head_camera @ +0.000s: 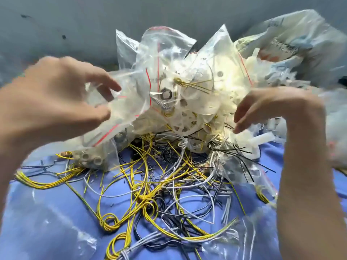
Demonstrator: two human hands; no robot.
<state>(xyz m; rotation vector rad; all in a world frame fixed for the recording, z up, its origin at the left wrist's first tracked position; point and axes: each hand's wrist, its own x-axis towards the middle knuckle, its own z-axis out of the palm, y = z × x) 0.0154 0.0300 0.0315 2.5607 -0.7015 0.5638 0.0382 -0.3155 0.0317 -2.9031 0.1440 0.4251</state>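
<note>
My left grip (62,98) was curled round the clear bag (129,107); the white parts (206,102) lay just right of it, nearer my right grip (277,107), loosely bent and empty.

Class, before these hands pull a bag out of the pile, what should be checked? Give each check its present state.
1. Left hand grips the clear bag firmly: cannot tell, blurred.
2. Right hand free: ok, fingertips only touch the white plastic parts.
3. Yellow wires clear of the bag: not ok, they run under it.
4. Bag's seal shut: cannot tell.
</note>
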